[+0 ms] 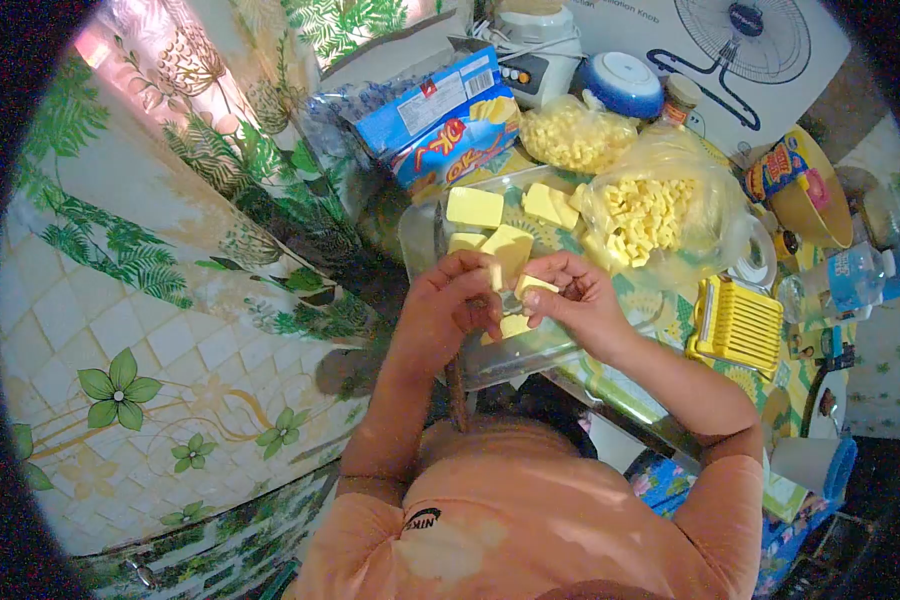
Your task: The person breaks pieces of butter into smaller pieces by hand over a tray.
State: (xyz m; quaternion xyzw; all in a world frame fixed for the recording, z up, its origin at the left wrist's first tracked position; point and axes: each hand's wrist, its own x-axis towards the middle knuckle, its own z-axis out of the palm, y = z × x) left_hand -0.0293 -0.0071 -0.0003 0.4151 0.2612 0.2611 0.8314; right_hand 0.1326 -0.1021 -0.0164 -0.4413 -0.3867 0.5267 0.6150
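Above a clear plastic tray (418,240), both hands are raised close together. My left hand (452,300) pinches a small pale yellow piece (496,277) between thumb and fingers. In my right hand (575,300), the fingers grip another yellow piece (537,285). The two pieces are slightly apart. Larger yellow blocks lie in the tray, among them a flat one (475,207) at the back left, a cut one (550,204) to its right and one (510,248) just behind the hands.
Behind the tray stands a blue box (450,125). Plastic bags of yellow pieces (650,215) (578,135) lie to the right and back. A yellow slotted slicer (740,325), a bottle (855,278) and a tan container (820,205) are at the right. Patterned curtain hangs left.
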